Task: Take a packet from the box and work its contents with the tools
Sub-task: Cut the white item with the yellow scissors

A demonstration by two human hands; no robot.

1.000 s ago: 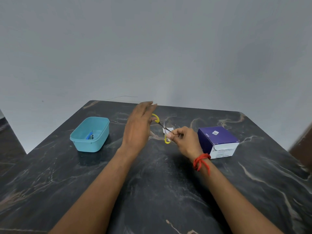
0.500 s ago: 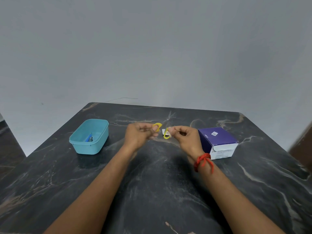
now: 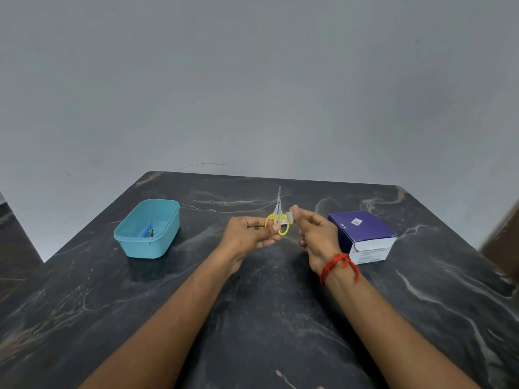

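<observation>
- Since the earlier frames, we see that the scissors (image 3: 277, 217) have changed hands and attitude: one second ago the right hand (image 3: 316, 235) pinched them with the left hand spread open above; now the left hand (image 3: 247, 234) holds them by the yellow handle loops, closed blades pointing up and away from us.
- Half a second ago both hands pinched the loops low over the table (image 3: 252, 318); now we see the right hand clear of the scissors.
- We note the left hand curled around the left loop, thumb tip against the handles.
- We note the right hand closed in a pinch on a small pale packet (image 3: 290, 219), held just to the right of the scissor handles. Whether packet and scissors touch, we cannot tell.
- A red thread bracelet (image 3: 338, 266) sits on the right wrist.
- The purple and white box (image 3: 362, 234) stands on the table right of the right hand, unchanged. It carries a small white label on top and dark print on its white front face; we cannot read either.
- The teal tub (image 3: 148, 230) stands to the left, unchanged, with a blue-handled tool (image 3: 147, 231) inside.
</observation>
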